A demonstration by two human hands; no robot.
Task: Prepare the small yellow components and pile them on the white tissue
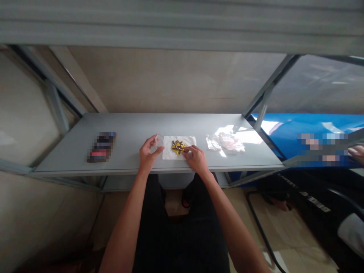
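Observation:
My left hand is curled round a small see-through plastic container; whether it is a bag or a cup I cannot tell. Just right of it, a white cloth or paper sheet lies flat on the grey shelf. On the sheet sits a loose heap of small yellow and dark brown pieces, too small to name. The fingertips of my right hand are pinched together at the heap's right edge. What lies between them, if anything, is hidden.
Crumpled clear plastic bags lie to the right on the shelf. A blurred-out dark object is at the left. Metal posts frame both ends, and another board hangs overhead. Beyond the right post a co-worker's hand rests by a blue surface.

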